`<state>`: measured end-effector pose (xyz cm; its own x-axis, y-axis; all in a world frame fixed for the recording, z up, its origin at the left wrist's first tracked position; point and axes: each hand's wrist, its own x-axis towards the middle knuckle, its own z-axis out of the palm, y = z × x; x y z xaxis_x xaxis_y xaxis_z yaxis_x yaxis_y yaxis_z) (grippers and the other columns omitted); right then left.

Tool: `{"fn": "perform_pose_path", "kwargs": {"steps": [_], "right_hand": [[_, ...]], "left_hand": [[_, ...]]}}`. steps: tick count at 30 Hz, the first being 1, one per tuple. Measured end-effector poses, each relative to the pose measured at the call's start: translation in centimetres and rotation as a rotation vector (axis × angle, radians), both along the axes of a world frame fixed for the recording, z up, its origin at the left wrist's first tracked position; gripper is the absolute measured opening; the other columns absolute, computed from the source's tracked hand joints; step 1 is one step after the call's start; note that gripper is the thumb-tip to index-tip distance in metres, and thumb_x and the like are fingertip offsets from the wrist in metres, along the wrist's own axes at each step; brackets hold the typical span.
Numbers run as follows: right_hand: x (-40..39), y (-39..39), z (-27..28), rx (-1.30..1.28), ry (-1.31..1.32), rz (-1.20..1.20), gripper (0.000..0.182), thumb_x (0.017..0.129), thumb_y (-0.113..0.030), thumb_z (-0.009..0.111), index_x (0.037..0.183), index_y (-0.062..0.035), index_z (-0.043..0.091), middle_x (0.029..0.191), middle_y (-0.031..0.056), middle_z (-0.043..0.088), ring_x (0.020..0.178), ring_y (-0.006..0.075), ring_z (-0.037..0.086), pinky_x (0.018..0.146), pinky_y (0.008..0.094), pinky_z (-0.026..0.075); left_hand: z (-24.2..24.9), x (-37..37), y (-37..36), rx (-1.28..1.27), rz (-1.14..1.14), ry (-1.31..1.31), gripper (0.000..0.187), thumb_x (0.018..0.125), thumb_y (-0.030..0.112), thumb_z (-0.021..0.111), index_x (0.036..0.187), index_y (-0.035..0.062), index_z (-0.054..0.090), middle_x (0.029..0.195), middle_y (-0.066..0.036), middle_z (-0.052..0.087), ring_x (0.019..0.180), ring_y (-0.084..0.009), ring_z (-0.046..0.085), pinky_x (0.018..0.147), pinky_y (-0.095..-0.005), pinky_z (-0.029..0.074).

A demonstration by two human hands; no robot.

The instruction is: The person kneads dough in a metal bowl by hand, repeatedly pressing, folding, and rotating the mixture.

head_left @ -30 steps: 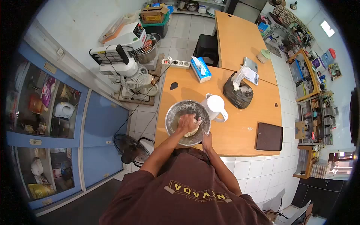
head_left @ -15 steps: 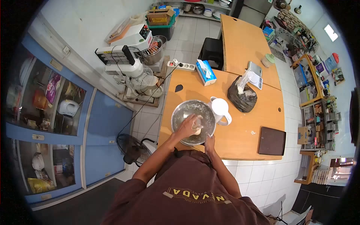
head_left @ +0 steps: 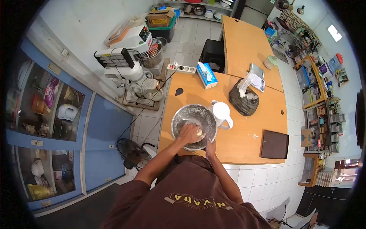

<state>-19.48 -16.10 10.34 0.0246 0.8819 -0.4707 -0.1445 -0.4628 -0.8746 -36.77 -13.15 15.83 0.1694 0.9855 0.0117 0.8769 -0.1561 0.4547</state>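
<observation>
A metal mixing bowl (head_left: pixel 179 114), smeared with flour inside, stands at the near left part of the wooden table. My left hand (head_left: pixel 189 133) is down in it, fingers curled round a small pale lump of dough (head_left: pixel 199 132) near the bowl's near side. Part of the dough is hidden by the hand. At the near right rim, my right hand (head_left: pixel 211 149) grips the edge of the bowl. Flour whitens its fingers. Right beside the bowl is a white pitcher (head_left: pixel 222 112) with its handle toward me.
On the table (head_left: pixel 244 145) are a black plastic bag (head_left: pixel 244 102), a kitchen scale (head_left: pixel 258 82), a blue tissue box (head_left: pixel 207 76), a power strip (head_left: pixel 183 68) and a dark baking tray (head_left: pixel 274 144). Mixers (head_left: pixel 143 82) and a fan (head_left: pixel 131 152) stand at the left.
My left hand has moved down and toward me within the bowl, along with the dough. The right hand stays at the rim. The whole view has shifted slightly.
</observation>
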Motion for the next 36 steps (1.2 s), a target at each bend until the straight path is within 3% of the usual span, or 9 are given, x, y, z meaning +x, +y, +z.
{"fn": "perform_pose_path", "kwargs": {"steps": [3, 10, 13, 16, 18, 20, 22, 28, 36], "right_hand": [[0.1, 0.0, -1.0, 0.003, -0.025, -0.010, 0.035, 0.100, -0.013, 0.053, 0.131, 0.0045, 0.054, 0.111, 0.0118, 0.065, 0.097, 0.0192, 0.060, 0.086, 0.0344, 0.050], [0.4, 0.5, -0.6, -0.035, -0.041, 0.002, 0.035, 0.099, -0.013, 0.053, 0.128, 0.0039, 0.058, 0.108, 0.0122, 0.067, 0.094, 0.0187, 0.061, 0.081, 0.0331, 0.050], [1.2, 1.1, -1.3, -0.046, -0.160, 0.066, 0.041, 0.098, -0.014, 0.054, 0.134, 0.0033, 0.055, 0.118, 0.0170, 0.068, 0.104, 0.0245, 0.064, 0.091, 0.0375, 0.049], [1.6, 1.7, 0.0, -0.002, -0.264, 0.127, 0.041, 0.098, -0.014, 0.053, 0.136, 0.0022, 0.055, 0.120, 0.0184, 0.068, 0.106, 0.0253, 0.063, 0.093, 0.0383, 0.049], [1.3, 1.9, -0.2, 0.003, -0.219, 0.085, 0.037, 0.098, -0.012, 0.051, 0.129, 0.0063, 0.057, 0.113, 0.0156, 0.068, 0.097, 0.0216, 0.063, 0.084, 0.0354, 0.051], [1.4, 1.9, -1.1, 0.051, -0.175, 0.080, 0.035, 0.099, -0.012, 0.051, 0.126, 0.0088, 0.058, 0.109, 0.0137, 0.068, 0.092, 0.0195, 0.064, 0.080, 0.0335, 0.052], [1.5, 1.8, -2.4, 0.037, -0.150, 0.089, 0.040, 0.098, -0.013, 0.053, 0.134, 0.0035, 0.056, 0.120, 0.0171, 0.068, 0.105, 0.0243, 0.063, 0.091, 0.0368, 0.049], [0.9, 1.7, -1.9, 0.009, -0.152, 0.103, 0.041, 0.098, -0.014, 0.053, 0.136, 0.0013, 0.056, 0.121, 0.0194, 0.068, 0.108, 0.0263, 0.065, 0.093, 0.0388, 0.049], [0.9, 1.5, -2.4, 0.023, -0.128, 0.091, 0.040, 0.095, -0.015, 0.056, 0.132, 0.0016, 0.059, 0.116, 0.0180, 0.070, 0.103, 0.0250, 0.066, 0.089, 0.0383, 0.051]], "left_hand": [[-1.0, 0.5, 1.3, -0.016, 0.106, -0.030, 0.049, 0.084, 0.051, 0.069, 0.092, 0.0036, 0.074, 0.085, -0.020, 0.072, 0.085, -0.0391, 0.069, 0.083, -0.0469, 0.054], [-2.9, 1.4, 3.8, -0.111, 0.355, -0.048, 0.052, 0.087, 0.054, 0.063, 0.099, 0.0058, 0.077, 0.090, -0.024, 0.073, 0.087, -0.0402, 0.071, 0.080, -0.0472, 0.057], [-3.1, 1.3, 4.1, -0.147, 0.344, -0.058, 0.055, 0.087, 0.055, 0.063, 0.108, 0.0065, 0.076, 0.095, -0.026, 0.072, 0.090, -0.0420, 0.071, 0.085, -0.0484, 0.056], [-2.5, 1.3, 3.8, -0.172, 0.500, -0.236, 0.049, 0.088, 0.048, 0.066, 0.104, 0.0025, 0.075, 0.094, -0.028, 0.071, 0.092, -0.0445, 0.069, 0.084, -0.0485, 0.054], [-2.9, 1.1, 3.1, -0.108, 0.621, -0.384, 0.043, 0.089, 0.043, 0.068, 0.097, 0.0011, 0.073, 0.091, -0.026, 0.070, 0.090, -0.0450, 0.067, 0.084, -0.0490, 0.052], [-1.2, 0.2, 1.7, -0.020, 0.521, -0.471, 0.038, 0.089, 0.036, 0.070, 0.096, -0.0010, 0.070, 0.090, -0.025, 0.068, 0.090, -0.0447, 0.064, 0.083, -0.0491, 0.051], [-1.0, -1.0, 0.4, -0.014, 0.397, -0.520, 0.032, 0.089, 0.027, 0.072, 0.100, -0.0020, 0.063, 0.100, -0.024, 0.064, 0.095, -0.0433, 0.060, 0.083, -0.0501, 0.047], [3.1, -1.1, -1.9, 0.163, -0.061, -0.160, 0.044, 0.083, 0.025, 0.074, 0.119, 0.0025, 0.062, 0.124, -0.023, 0.058, 0.111, -0.0394, 0.056, 0.092, -0.0499, 0.046], [0.7, 0.7, -0.4, -0.083, 0.032, -0.162, 0.044, 0.084, 0.031, 0.072, 0.117, 0.0032, 0.064, 0.105, -0.021, 0.069, 0.097, -0.0407, 0.066, 0.086, -0.0493, 0.052]]}}
